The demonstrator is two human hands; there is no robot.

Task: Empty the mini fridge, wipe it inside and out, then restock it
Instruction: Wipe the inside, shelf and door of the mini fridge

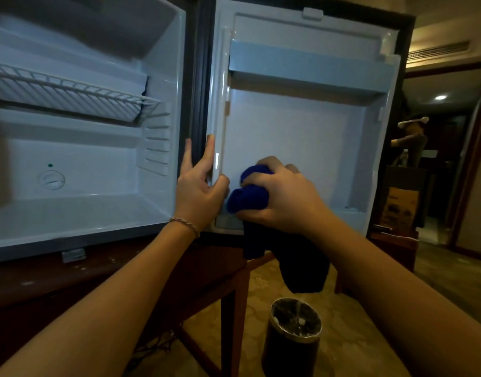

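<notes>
The mini fridge (79,213) stands open on a dark wooden table, its white inside bare except for a wire shelf (70,93). Its door (296,126) is swung open to the right, with an upper door shelf (310,66) and nothing on it. My left hand (198,186) rests on the hinge-side edge of the door, fingers spread along the dark seal. My right hand (283,197) is shut on a bunched blue cloth (247,197), pressed against the lower inner face of the door. The cloth's loose end hangs dark below the door.
A dark round waste bin (293,336) with a metal rim stands on the patterned carpet below my right arm. The wooden table (70,281) carries the fridge. At the far right a dim hallway shows a cardboard box (402,210) and furniture.
</notes>
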